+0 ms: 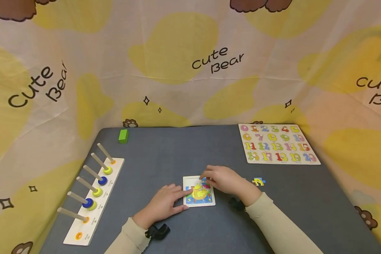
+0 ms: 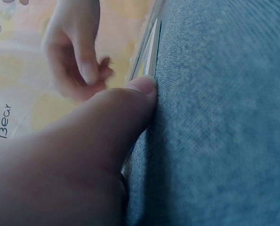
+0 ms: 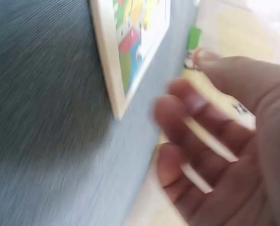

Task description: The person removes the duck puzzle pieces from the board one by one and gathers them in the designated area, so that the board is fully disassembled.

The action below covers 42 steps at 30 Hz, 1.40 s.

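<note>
A small framed jigsaw puzzle (image 1: 198, 203) with a colourful picture lies on the dark table. My left hand (image 1: 166, 201) rests at its left side, index finger extended over the picture and thumb touching the frame's near left edge. Over the puzzle's upper right part hovers my right hand (image 1: 223, 179), its fingers loosely bent. In the right wrist view that hand is blurred, with thumb and fingers apart and no piece visible between them. A loose jigsaw piece (image 1: 259, 181), yellow and blue, lies right of the right hand. Pale bare backing shows near the puzzle's top.
A white board with slanting pegs (image 1: 93, 203) and yellow and blue rings stands at the left. Behind it sits a green block (image 1: 123, 136). A number puzzle board (image 1: 284, 160) lies at the back right. Printed cloth (image 1: 174, 46) hangs around the table (image 1: 165, 151).
</note>
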Motion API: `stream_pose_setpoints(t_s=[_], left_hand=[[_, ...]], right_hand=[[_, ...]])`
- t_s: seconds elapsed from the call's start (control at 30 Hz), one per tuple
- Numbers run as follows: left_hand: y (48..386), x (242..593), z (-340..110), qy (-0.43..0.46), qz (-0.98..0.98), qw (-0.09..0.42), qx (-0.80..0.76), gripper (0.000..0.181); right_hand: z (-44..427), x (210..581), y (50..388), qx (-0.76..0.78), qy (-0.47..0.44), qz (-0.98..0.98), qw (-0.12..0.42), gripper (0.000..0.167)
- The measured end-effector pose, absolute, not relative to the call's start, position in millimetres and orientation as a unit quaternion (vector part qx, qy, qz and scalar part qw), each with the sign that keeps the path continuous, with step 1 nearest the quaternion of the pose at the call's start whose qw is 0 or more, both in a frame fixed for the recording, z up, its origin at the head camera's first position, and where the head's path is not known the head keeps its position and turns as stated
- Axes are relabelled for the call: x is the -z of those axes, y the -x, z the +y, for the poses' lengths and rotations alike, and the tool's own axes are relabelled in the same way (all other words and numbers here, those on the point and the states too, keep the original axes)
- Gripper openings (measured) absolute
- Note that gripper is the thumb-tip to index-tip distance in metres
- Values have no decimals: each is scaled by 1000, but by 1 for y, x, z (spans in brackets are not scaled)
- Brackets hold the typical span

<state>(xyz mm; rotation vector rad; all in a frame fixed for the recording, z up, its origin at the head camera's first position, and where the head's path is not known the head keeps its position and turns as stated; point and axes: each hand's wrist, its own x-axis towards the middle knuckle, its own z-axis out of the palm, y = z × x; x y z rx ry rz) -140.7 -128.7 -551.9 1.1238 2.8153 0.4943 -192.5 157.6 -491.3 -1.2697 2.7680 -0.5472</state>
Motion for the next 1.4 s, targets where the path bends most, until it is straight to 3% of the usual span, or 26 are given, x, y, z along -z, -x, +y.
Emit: stream_pose_setpoints(t_s=[0.13,0.47,1.0,1.2,1.4], left_hand=[[141,553,-128,-368,914,48,-162,58],[141,553,-129,-359,917,62,-164,59],[140,556,-128,-353,918,68,-170,60],[140,556,-127,-356,917,56,-171,60],[142,554,-128,-352,919,58,-167,60]], right_hand=[[141,501,197,129,383,911,85,14],[128,509,206,66,349,927,122,26],[137,517,218,13,447,890,88,21],[135,512,218,10,444,889,108,14],[136,512,218,43,439,893,91,6]])
